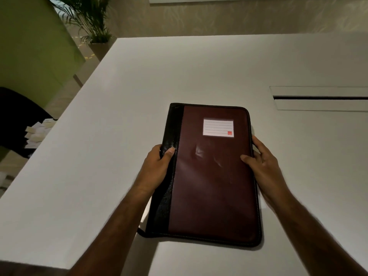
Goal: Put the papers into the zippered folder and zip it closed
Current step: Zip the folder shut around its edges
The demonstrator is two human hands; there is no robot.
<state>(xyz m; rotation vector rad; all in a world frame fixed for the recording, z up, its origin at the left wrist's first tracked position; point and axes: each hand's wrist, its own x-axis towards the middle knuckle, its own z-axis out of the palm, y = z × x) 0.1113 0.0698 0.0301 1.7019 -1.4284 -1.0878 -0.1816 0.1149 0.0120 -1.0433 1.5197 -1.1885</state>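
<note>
A dark red zippered folder with a black spine strip and a white label pocket lies flat and closed on the white table. Its zipper runs along the right and near edges. My left hand grips the black spine edge, thumb on top. On the opposite side, my right hand holds the zippered edge with the thumb resting on the cover. No loose papers show on the table beside the folder.
A cable slot with a white flap is set into the table at the right. A black chair with pale papers on it stands at the left. A potted palm is behind the table's far left corner.
</note>
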